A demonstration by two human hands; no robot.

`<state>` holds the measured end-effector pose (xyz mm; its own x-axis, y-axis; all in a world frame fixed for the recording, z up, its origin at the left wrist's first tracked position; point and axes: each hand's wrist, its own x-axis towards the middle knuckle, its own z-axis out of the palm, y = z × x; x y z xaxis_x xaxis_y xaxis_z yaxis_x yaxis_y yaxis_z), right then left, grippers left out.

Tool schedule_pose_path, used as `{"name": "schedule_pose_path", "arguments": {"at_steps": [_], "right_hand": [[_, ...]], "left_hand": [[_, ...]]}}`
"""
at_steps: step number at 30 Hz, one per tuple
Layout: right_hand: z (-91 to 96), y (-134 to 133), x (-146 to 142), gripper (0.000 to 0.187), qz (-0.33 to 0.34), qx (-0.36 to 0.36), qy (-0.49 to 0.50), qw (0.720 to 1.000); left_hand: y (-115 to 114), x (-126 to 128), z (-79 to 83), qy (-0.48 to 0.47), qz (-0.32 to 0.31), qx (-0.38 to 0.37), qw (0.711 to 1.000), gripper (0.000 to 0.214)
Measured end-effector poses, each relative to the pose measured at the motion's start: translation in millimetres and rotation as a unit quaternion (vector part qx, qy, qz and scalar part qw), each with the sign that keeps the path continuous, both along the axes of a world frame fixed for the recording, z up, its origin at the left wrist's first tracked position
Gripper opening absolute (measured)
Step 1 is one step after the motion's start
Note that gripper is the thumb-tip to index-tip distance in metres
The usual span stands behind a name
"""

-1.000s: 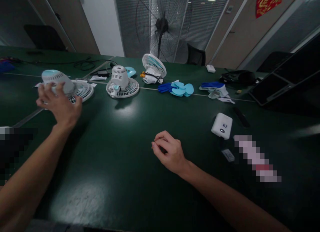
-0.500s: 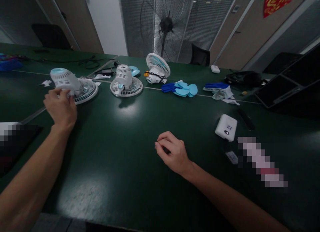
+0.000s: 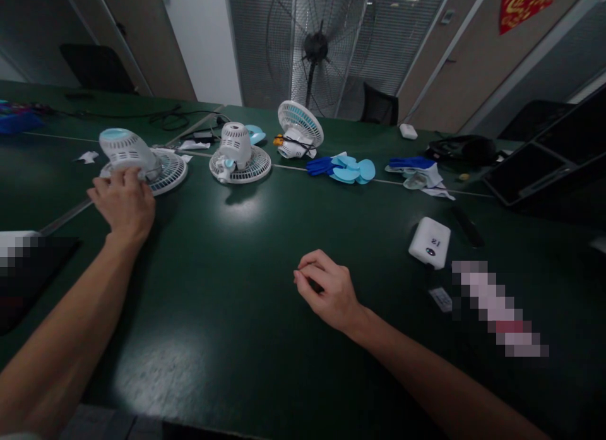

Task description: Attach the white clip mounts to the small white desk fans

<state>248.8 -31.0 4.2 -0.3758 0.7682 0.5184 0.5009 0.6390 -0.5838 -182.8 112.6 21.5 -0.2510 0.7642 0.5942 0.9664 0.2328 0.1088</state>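
Note:
At the left, my left hand [image 3: 124, 203] is against the near side of a small white desk fan [image 3: 125, 151]. Its fingers curl at the fan's lower housing, and their tips are partly hidden. That fan lies grille-down, its pale blue base end tilted up. Over the middle of the green table [image 3: 227, 263], my right hand [image 3: 327, 288] is closed, thumb and fingertips pinched together. Whatever may be between those fingertips is too small to make out. A second white fan [image 3: 235, 146] lies grille-down to the right of the first.
Farther back sits a third fan [image 3: 298, 129]. Light blue fan blades [image 3: 353, 170] lie beside blue gloves [image 3: 320, 166]. On the right are a white box-shaped device [image 3: 430, 242], more gloves [image 3: 416, 172] and a black case [image 3: 544, 149]. A large floor fan [image 3: 315, 47] stands beyond the table.
My left hand has shifted slightly right and down along the leftmost fan, which has moved a little to the right. My right hand stays in the same pinch.

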Motion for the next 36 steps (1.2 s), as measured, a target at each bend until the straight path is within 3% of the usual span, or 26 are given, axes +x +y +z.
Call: {"name": "schedule_pose_path", "arguments": {"at_steps": [8,15,22,28,36], "right_hand": [[1.5,-1.5,-0.9,0.026,0.002,0.001,-0.009,1.0],[1.0,-1.8,-1.3,0.025,0.006,-0.004,-0.02,1.0],[1.1,-1.0,-1.4,0.025,0.01,0.002,-0.028,1.0],[2.2,-1.7,-1.5,0.025,0.012,-0.001,-0.036,0.999],[-0.3,-0.3,-1.1,0.024,0.021,0.003,-0.036,0.999]], "left_hand": [[1.1,-3.2,-0.2,-0.036,-0.013,0.017,0.999,0.049],[1.0,-5.6,0.8,0.032,-0.072,0.005,0.997,0.041],[5.8,-9.1,-3.3,-0.008,-0.03,0.032,0.999,0.048],[4.8,-0.8,-3.4,-0.018,-0.034,0.036,0.999,0.052],[5.2,-6.8,-4.3,-0.169,-0.019,0.094,0.981,0.06]]}}
